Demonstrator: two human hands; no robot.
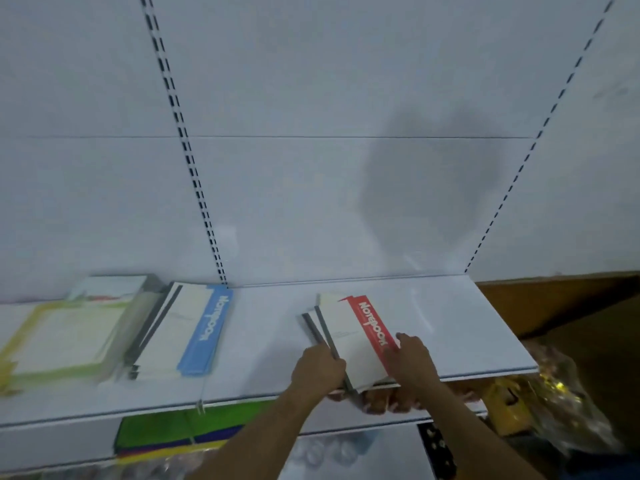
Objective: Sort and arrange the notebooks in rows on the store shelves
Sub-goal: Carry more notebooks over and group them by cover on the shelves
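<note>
Both hands pinch the red-banded notebook stack (349,337) overhanging the shelf's (450,327) front edge, left hand (320,367) at its spine, right hand (412,360) on its cover, so a loosened grip could tip it off.

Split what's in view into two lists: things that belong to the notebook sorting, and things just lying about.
Job:
red notebooks, held by left hand and right hand
blue notebooks
green-bordered stack
shelf

Lying about:
plastic-wrapped goods
coloured sheets below
</note>
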